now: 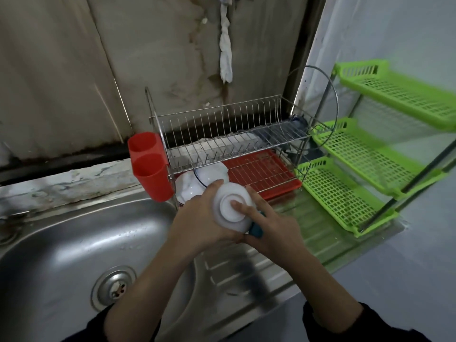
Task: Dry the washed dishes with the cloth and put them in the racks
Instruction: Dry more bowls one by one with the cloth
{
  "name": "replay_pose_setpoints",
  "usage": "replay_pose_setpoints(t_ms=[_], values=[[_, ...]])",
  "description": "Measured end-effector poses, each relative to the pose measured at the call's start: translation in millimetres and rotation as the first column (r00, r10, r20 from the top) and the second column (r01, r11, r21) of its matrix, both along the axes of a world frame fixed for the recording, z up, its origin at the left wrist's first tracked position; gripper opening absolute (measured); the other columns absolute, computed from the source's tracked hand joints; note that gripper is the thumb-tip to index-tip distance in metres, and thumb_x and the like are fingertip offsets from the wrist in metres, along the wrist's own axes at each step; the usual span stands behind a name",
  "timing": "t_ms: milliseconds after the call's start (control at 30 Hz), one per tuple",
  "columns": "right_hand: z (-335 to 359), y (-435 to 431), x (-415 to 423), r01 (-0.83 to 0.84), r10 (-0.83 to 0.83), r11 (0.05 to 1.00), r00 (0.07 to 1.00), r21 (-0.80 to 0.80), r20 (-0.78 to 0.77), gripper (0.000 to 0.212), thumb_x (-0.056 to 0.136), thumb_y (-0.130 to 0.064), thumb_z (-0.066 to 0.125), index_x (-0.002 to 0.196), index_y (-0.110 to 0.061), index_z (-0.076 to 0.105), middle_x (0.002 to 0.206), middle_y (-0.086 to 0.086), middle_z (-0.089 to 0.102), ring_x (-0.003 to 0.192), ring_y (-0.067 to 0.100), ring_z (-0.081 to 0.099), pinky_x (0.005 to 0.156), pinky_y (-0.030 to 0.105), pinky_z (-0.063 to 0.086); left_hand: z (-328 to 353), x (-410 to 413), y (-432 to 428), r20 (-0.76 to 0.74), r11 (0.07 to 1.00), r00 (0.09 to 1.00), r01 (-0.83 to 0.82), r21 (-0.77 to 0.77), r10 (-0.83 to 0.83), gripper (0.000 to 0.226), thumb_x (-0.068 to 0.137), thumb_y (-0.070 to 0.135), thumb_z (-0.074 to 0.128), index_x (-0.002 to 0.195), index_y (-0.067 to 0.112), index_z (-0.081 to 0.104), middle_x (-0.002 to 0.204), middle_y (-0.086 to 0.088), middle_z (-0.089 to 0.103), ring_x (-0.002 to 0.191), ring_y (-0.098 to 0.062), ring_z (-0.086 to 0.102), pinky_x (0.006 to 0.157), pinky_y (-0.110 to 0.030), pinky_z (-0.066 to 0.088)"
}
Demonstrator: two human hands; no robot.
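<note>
I hold a small white bowl (228, 213) upside down above the steel draining board, its foot ring facing me. My left hand (197, 223) cups its left side with the fingers curled round the rim. My right hand (269, 230) grips the right side, with one finger lying across the bowl's base. A bit of blue cloth (256, 230) shows under the bowl against my right palm; most of it is hidden. Behind the bowl stands the two-tier wire dish rack (222, 134), with two white bowls (197, 181) on its lower level.
A red cutlery holder (150, 166) hangs on the rack's left end, and a red drip tray (266, 174) lies beneath it. A green three-shelf plastic rack (365, 154) stands at the right. The steel sink (74, 243) is at the left. A glass lid (318, 107) leans behind the rack.
</note>
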State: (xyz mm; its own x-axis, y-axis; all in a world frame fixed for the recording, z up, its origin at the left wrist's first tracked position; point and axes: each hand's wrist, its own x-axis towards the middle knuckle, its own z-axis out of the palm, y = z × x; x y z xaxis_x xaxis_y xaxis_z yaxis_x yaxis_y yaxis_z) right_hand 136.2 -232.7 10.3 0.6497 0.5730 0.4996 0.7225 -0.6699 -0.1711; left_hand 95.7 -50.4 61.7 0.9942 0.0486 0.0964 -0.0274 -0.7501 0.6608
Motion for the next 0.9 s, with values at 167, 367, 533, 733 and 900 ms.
replay_pose_setpoints(t_ms=[167,367,533,733,900], values=[[-1.9,-9.6,33.4,0.069,-0.057,0.996,0.982,0.058,-0.180,0.064,0.078,-0.067,0.056,0.129,-0.031,0.044,0.147,0.006,0.048,0.092,0.022,0.072,0.051,0.027,0.053,-15.8,28.5,-12.9,0.062,0.995,0.995,-0.079,-0.064,0.083,0.117,0.052,0.067,0.081,0.149,0.033,0.025,0.138,0.013,0.051,0.122,-0.011,0.053,0.092,-0.026,0.045],[-3.0,-17.2,75.3,0.168,-0.075,0.980,0.814,0.110,-0.576,0.070,0.075,-0.054,0.077,0.130,-0.030,0.041,0.141,-0.013,0.049,0.115,0.019,0.059,0.078,0.029,0.046,-37.3,71.1,-18.9,0.060,0.992,0.992,-0.111,-0.059,0.114,0.119,0.046,0.082,0.066,0.146,0.026,0.035,0.145,0.010,0.044,0.126,-0.007,0.041,0.104,-0.031,0.040],[-4.2,-23.1,108.0,0.195,0.014,0.954,0.731,0.228,-0.682,0.065,0.068,-0.051,0.084,0.110,-0.037,0.036,0.114,-0.015,0.053,0.107,0.017,0.059,0.080,0.039,0.051,-39.1,102.0,-18.4,0.130,0.997,0.989,-0.070,-0.041,0.075,0.093,0.053,0.077,0.072,0.131,0.030,0.054,0.119,0.020,0.053,0.109,0.002,0.044,0.096,-0.028,0.039],[-8.2,-25.6,145.5,0.136,0.078,0.961,0.699,0.239,-0.711,0.070,0.063,-0.041,0.088,0.109,-0.034,0.037,0.123,-0.004,0.058,0.106,0.020,0.059,0.083,0.043,0.051,-51.8,132.5,-10.7,-0.003,0.995,0.995,-0.096,0.008,0.096,0.089,0.054,0.082,0.071,0.128,0.034,0.056,0.124,0.009,0.063,0.122,-0.017,0.054,0.102,-0.046,0.044],[-11.0,-21.8,170.8,0.054,0.151,0.965,0.687,0.258,-0.711,0.069,0.063,-0.037,0.089,0.110,-0.026,0.040,0.124,0.004,0.060,0.105,0.026,0.060,0.085,0.048,0.053,-56.8,148.4,-6.1,-0.030,0.988,0.990,-0.135,0.069,0.137,0.105,0.052,0.091,0.060,0.141,0.039,0.042,0.147,0.008,0.044,0.141,-0.022,0.029,0.116,-0.049,0.027]])
